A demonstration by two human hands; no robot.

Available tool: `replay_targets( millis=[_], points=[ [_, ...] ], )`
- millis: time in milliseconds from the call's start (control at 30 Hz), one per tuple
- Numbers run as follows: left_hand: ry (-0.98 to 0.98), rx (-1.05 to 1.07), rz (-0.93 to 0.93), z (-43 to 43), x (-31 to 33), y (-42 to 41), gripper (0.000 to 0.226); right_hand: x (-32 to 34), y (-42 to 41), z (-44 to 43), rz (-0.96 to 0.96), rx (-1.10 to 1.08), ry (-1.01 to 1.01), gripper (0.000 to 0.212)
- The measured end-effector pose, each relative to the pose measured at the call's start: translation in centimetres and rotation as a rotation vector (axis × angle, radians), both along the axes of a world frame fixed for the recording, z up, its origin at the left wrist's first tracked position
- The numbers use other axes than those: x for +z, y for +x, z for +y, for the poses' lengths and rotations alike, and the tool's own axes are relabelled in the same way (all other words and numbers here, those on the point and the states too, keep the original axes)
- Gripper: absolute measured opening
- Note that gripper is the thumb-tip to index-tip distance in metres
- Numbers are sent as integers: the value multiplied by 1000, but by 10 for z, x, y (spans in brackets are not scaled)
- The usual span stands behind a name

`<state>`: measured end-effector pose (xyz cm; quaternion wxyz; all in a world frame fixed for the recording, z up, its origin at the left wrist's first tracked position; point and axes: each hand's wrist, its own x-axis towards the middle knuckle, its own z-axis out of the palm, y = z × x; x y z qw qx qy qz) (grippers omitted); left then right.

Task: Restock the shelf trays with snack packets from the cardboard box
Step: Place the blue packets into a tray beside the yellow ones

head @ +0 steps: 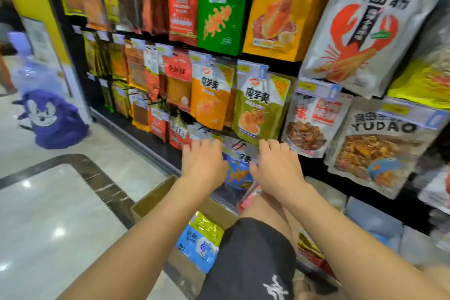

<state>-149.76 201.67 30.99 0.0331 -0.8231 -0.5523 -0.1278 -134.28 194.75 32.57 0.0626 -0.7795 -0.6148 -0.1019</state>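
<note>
**Both hands at the low row, blue packet between them**

Head view: both arms reach fwd to the lowest hanging row of the shelf unit (314, 172). The L hand (203, 164) is seen from the back. Its fingers (207, 145) are bent fwd over the packet tops and the tips are hidden, so can't tell if they hold anything. The R hand (277, 168) is in much the same pose, w/ fingers (275, 146) curled over the top of the row. Its thumb lies by the edge of the blue packet (239, 173). The grip itself isn't visible, so can't tell there either.

The blue packet hangs upright between the two hands, just under an olive packet (258, 107).

The cardboard box (155, 198) sits on the floor (48, 202) right below the hands, near the shelf base, w/ a flap open. A blue-and-yellow packet (199, 243) stands in it, next to the person's leg in black shorts (253, 251).

To the R of the hands hangs a YUDAO bag (379, 146), w/ a lobster-print bag (365, 24) above it. A purple bag (56, 119) w/ a cartoon face sits on the floor far L, well apart from the box.
</note>
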Motion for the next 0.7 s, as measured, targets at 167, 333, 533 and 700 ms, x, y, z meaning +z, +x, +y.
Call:
replay_targets(
  millis=[167,333,533,700],
  points=[
    [-17,127,-2,26,-21,-60,50,-16,-49,44,-16,130,-68,57],
    [-141,220,12,51,-65,-92,49,-57,-89,85,31,231,-157,57],
    [-335,285,24,75,-149,-102,43,-136,-109,121,73,279,-316,52],
    [-461,293,10,86,-216,-96,42,-199,-97,144,116,307,-494,55]
  ],
)
